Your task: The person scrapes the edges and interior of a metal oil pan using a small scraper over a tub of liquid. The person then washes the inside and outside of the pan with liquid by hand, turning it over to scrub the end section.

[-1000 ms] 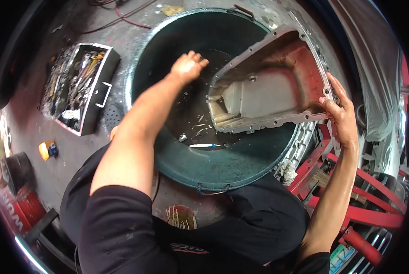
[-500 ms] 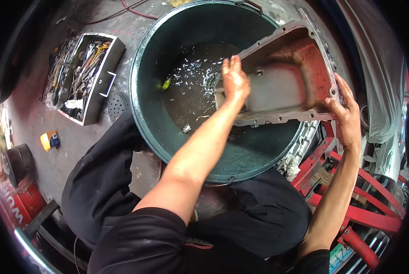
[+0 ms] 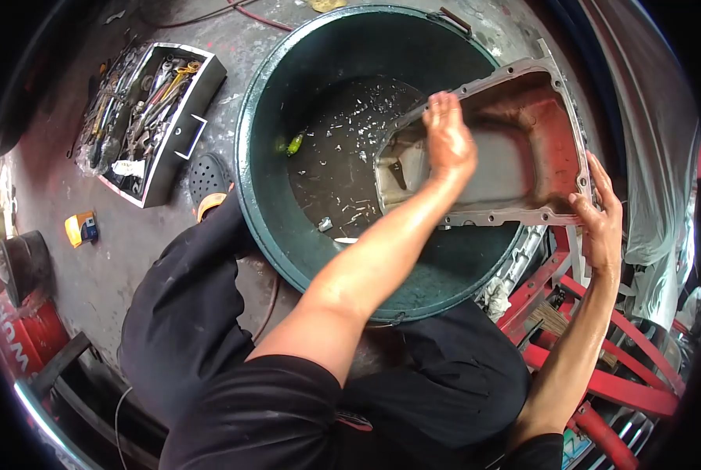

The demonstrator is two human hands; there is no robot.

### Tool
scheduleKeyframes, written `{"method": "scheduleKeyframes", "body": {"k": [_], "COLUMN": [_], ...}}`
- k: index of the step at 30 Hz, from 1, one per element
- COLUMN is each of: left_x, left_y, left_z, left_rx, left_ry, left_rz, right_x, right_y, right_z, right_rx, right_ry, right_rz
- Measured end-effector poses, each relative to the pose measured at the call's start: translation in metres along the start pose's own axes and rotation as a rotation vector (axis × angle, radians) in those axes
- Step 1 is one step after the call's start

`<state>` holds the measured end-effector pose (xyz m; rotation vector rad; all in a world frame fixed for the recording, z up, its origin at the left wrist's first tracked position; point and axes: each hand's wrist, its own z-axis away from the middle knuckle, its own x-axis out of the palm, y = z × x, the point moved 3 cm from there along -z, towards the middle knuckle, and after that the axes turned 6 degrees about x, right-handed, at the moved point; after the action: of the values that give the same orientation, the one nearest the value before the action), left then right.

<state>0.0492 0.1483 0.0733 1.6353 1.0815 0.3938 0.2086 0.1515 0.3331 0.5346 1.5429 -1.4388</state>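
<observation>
Okay — your right hand (image 3: 603, 223) grips the metal pan (image 3: 503, 168), frame right, over the tub (image 3: 276, 102) — likely to catch drips; left hand (image 3: 451, 147), fingers straight, holds nothing.

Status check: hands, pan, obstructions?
Right hand gripping metal pan at its rim. Left hand open over the pan, contact unclear. Pan partly over green tub. No obstruction seen at the hands.
</observation>
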Motion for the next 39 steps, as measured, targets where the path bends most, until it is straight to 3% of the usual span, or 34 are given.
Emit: {"method": "scheduleKeyframes", "body": {"k": [2, 4, 8, 10, 12, 13, 14, 16, 18, 19, 20, 21, 22, 23, 24, 25, 27, 28, 29, 31, 32, 34, 37, 38, 39], "left_x": [-0.001, -0.009, -0.007, -0.011, 0.0, -0.001, -0.017, 0.003, -0.011, 0.021, 0.004, 0.0, 0.007, 0.011, -0.002, 0.005, 0.003, -0.003, 0.002, 0.013, 0.017, -0.004, -0.006, -0.008, -0.01], "left_y": [0.001, -0.025, 0.02, 0.005, -0.065, -0.064, -0.04, 0.018, -0.005, -0.049, -0.06, -0.05, -0.032, -0.009, 0.029, 0.012, -0.022, -0.028, -0.014, 0.037, 0.064, 0.052, -0.022, -0.013, 0.01], "left_z": [0.007, 0.007, -0.011, -0.004, 0.023, 0.019, -0.005, 0.0, 0.005, 0.015, 0.016, 0.01, 0.004, 0.0, 0.001, 0.011, 0.01, 0.013, 0.01, -0.007, -0.008, -0.004, 0.014, 0.007, -0.005], "left_rx": [-0.037, -0.368, -0.213, -0.16, -0.467, -0.486, -0.65, -0.314, -0.429, -0.574, -0.674, -0.707, -0.747, -0.668, -0.432, -0.309, -0.716, -0.628, -0.571, -0.392, -0.214, -0.146, -0.49, -0.484, -0.35], "left_ry": [0.042, -0.207, -0.167, -0.124, -0.067, -0.212, -0.265, -0.041, -0.209, 0.005, -0.107, -0.159, -0.091, -0.041, -0.236, -0.24, -0.115, -0.202, -0.18, -0.066, -0.084, -0.091, -0.169, -0.166, -0.179], "left_rz": [0.087, -0.091, 0.007, -0.139, -0.147, -0.154, -0.005, 0.004, 0.01, 0.281, 0.052, 0.059, 0.37, 0.518, 0.114, -0.046, 0.226, -0.04, -0.078, 0.182, 0.087, 0.016, -0.074, -0.077, -0.034], "right_x": [0.0, -0.002, 0.003, -0.002, -0.002, -0.002, 0.001, 0.001, 0.001, -0.002, 0.0, -0.001, 0.0, 0.002, 0.003, 0.004, 0.001, -0.001, -0.003, 0.0, -0.001, 0.003, 0.001, 0.0, -0.001], "right_y": [0.007, 0.007, 0.008, 0.007, 0.001, 0.001, 0.002, 0.007, 0.005, 0.001, -0.001, 0.005, 0.007, 0.008, 0.003, 0.001, 0.006, 0.005, 0.007, 0.012, 0.011, 0.002, 0.004, 0.006, 0.01], "right_z": [0.001, 0.002, 0.0, 0.01, 0.009, 0.008, 0.006, 0.008, 0.012, 0.012, 0.014, 0.011, 0.011, 0.009, 0.013, 0.016, 0.016, 0.016, 0.015, 0.009, 0.01, 0.016, 0.012, 0.009, 0.005], "right_rx": [0.024, 0.054, 0.068, 0.094, -0.004, -0.012, -0.015, 0.081, 0.12, 0.078, 0.045, 0.054, 0.072, 0.091, 0.126, 0.165, 0.094, 0.067, 0.076, 0.093, 0.115, 0.184, 0.162, 0.158, 0.133], "right_ry": [-0.011, -0.036, -0.022, -0.013, 0.002, -0.002, -0.011, -0.025, -0.017, 0.0, 0.008, 0.008, -0.009, -0.025, -0.031, -0.026, -0.005, -0.001, -0.004, -0.008, -0.018, -0.025, -0.013, -0.011, -0.017], "right_rz": [-0.012, -0.073, -0.064, -0.059, 0.008, 0.016, 0.008, -0.146, -0.114, -0.059, -0.011, 0.003, -0.056, -0.116, -0.174, -0.144, -0.108, -0.05, -0.049, -0.099, -0.132, -0.202, -0.141, -0.147, -0.153]}}
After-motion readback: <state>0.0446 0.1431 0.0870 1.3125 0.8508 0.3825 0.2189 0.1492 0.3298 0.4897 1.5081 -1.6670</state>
